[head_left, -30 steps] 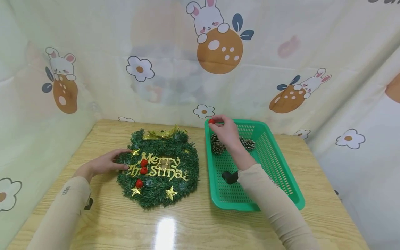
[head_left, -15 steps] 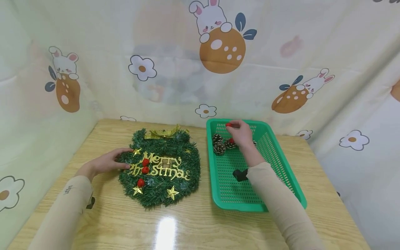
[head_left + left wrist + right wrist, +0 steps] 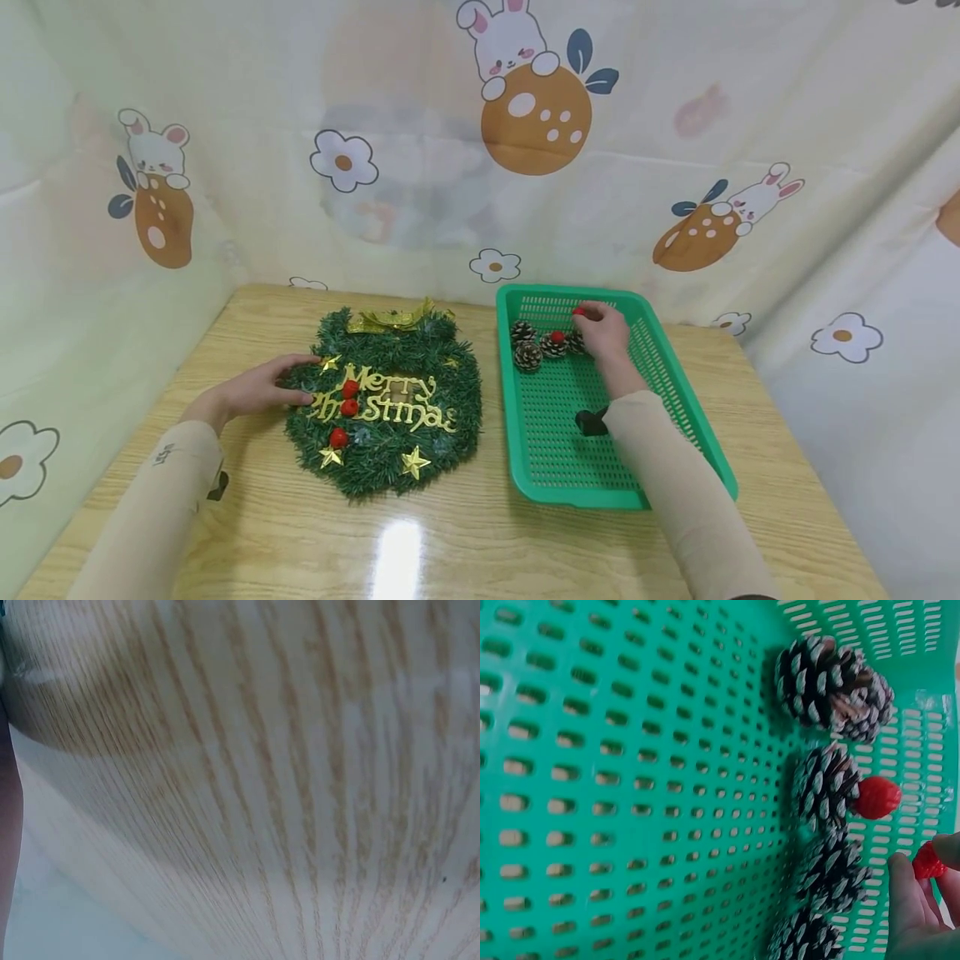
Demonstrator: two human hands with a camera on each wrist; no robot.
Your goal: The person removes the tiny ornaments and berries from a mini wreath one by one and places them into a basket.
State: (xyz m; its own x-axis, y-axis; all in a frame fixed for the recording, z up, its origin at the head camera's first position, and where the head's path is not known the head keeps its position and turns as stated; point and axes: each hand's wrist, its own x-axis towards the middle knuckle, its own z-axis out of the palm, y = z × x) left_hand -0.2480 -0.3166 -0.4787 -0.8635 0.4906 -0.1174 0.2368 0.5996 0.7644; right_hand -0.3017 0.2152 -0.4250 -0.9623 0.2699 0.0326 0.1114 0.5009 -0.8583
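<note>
The right hand (image 3: 606,331) pinches one red berry (image 3: 928,862) near five pinecones (image 3: 826,787), the left hand (image 3: 258,389) touching one wreath (image 3: 457,375) straight-fingered, bow (image 3: 393,321) far.

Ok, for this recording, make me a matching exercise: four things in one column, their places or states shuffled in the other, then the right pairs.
Column one
1. Left hand
2. Right hand
3. Pine cones
4. Gold ribbon

Column two
A. Lying in the green basket
B. On the far edge of the wreath
C. At the left side of the wreath
D. Pinching a red berry

Right pairs: 1-C, 2-D, 3-A, 4-B
</note>
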